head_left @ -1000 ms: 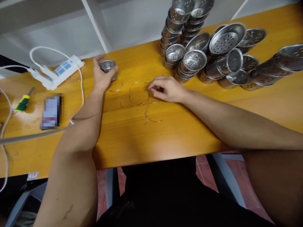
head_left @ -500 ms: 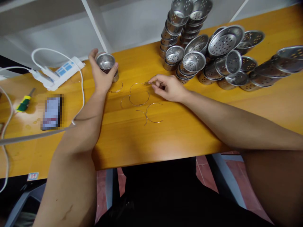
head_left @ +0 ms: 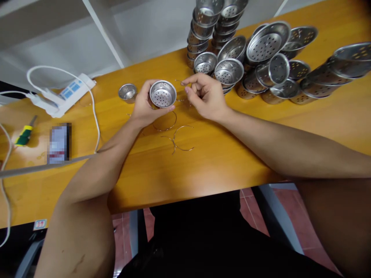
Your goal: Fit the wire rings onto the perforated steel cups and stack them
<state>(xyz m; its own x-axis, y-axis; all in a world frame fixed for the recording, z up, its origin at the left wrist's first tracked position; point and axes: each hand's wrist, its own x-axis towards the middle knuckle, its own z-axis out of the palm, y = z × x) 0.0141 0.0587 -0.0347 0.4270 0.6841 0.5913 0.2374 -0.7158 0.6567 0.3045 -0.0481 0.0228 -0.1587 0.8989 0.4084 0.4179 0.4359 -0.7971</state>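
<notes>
Here the orange table (head_left: 220, 162) carries a heap of metal cups (head_left: 261, 65) at the back. The left hand (head_left: 143, 106) is closed round one perforated cup (head_left: 162, 94), held above the table, mouth toward the camera. Just beside it, the right hand (head_left: 205, 96) pinches a thin wire ring (head_left: 181, 82) between fingertips.

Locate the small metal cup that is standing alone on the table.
In the head view the lone cup stands on the orange table, left of centre, between the white power strip and the left hand.
</notes>
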